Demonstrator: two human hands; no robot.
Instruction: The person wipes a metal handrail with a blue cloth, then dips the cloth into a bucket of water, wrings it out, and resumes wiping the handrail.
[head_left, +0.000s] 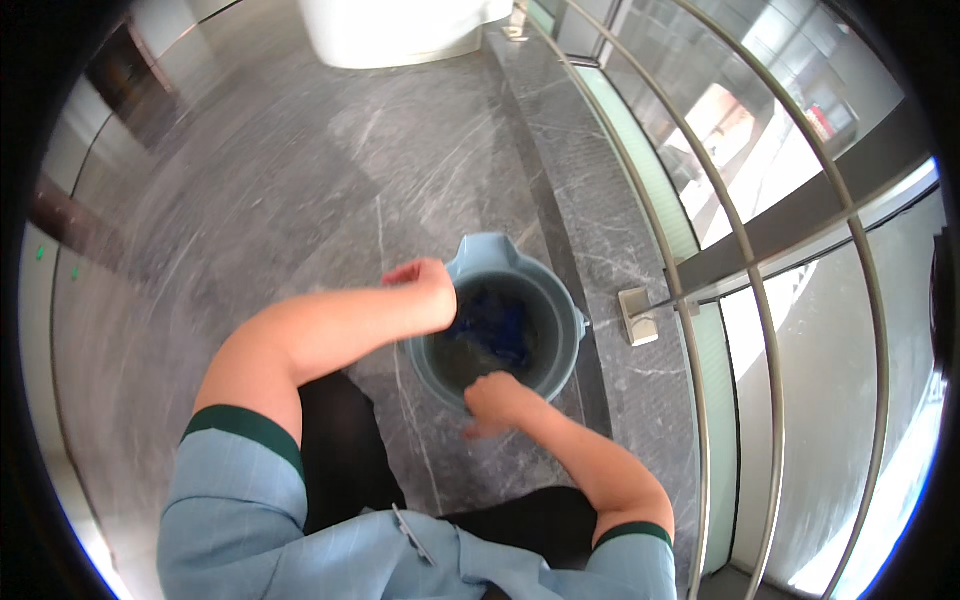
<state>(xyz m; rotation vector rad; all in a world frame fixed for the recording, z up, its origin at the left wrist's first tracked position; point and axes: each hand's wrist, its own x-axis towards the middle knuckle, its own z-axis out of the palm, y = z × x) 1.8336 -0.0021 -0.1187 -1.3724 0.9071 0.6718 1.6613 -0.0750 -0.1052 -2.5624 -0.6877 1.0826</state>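
Observation:
Before me on the floor stands a light blue-grey plastic bucket (551, 289) with a spout-like lip at its far side. Inside lies a dark blue cloth (499, 330), which looks wet, in murky water (469, 364). My left hand (424, 281) is at the bucket's left rim, its wrist bent and its blurred fingers pointing left, outside the bucket. Over the near rim is my right hand (495, 397), curled and blurred, with fingertips towards me. Nothing shows in either hand, but the fingers are partly hidden, and I cannot tell whether they touch the rim.
Grey veined stone tiles (300, 195) cover the floor. To the right runs a raised stone ledge (592, 202) carrying a metal bracket (637, 316). Curved metal rails (731, 199) stand before glass panes (810, 360). A white rounded fixture (397, 34) stands ahead.

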